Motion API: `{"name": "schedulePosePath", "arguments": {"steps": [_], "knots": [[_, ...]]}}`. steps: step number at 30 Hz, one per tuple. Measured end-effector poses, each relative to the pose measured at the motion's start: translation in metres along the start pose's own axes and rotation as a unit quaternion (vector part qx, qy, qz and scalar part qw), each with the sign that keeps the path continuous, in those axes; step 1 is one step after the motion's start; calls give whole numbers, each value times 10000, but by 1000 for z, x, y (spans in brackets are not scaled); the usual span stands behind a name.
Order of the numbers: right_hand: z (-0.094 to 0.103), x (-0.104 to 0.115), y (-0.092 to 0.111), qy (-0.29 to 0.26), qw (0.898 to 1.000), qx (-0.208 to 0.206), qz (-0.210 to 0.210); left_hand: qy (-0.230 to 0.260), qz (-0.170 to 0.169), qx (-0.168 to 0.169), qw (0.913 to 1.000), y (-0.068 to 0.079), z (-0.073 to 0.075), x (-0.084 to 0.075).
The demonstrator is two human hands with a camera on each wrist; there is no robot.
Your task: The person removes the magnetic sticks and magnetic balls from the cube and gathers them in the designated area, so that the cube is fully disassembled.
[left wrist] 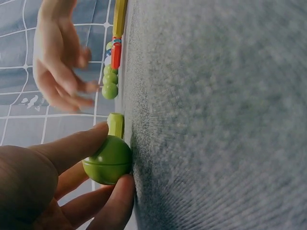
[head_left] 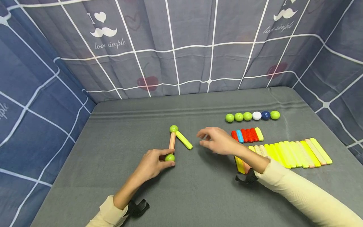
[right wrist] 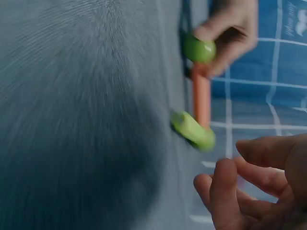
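My left hand (head_left: 153, 164) pinches a green ball (left wrist: 108, 160) between thumb and fingers, low on the grey cloth. From this ball an orange-pink stick (head_left: 172, 140) runs up to a second green ball (head_left: 174, 128). A yellow stick (head_left: 183, 140) slants from that far ball toward the right, making an angle with the first stick. To the right of these pieces, my right hand (head_left: 217, 141) hangs over the cloth with nothing in its loosely bent fingers. In the right wrist view the joined sticks and balls are blurred beyond the right fingertips (right wrist: 225, 167).
At the back right lies a row of balls: green, one white (head_left: 256, 115) and one dark blue (head_left: 265, 115). Short red (head_left: 248, 135), blue and yellow sticks lie before it. Nearer is a long row of yellow and pinkish sticks (head_left: 295, 154), partly behind my right forearm. Curtains (head_left: 187, 63) surround the table.
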State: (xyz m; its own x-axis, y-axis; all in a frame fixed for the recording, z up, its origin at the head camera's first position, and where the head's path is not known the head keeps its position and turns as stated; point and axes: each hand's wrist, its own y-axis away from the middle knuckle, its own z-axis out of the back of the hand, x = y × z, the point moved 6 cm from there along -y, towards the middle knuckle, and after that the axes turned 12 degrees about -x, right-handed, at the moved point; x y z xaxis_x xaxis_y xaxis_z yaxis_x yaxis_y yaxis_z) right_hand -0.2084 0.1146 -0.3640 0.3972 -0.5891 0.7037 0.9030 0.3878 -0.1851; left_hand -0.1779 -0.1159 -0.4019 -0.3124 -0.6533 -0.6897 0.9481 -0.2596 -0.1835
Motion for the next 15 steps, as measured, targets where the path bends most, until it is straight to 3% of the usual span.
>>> {"name": "schedulePosePath", "arguments": {"steps": [6,15], "knots": [[-40,6,-31,580,9975,395,-102,88,-15,97,9999,-2,-1,-1],[-65,8,-57,999,9926,597,-339,66,75,70,9999,-1,-1,0]]}}
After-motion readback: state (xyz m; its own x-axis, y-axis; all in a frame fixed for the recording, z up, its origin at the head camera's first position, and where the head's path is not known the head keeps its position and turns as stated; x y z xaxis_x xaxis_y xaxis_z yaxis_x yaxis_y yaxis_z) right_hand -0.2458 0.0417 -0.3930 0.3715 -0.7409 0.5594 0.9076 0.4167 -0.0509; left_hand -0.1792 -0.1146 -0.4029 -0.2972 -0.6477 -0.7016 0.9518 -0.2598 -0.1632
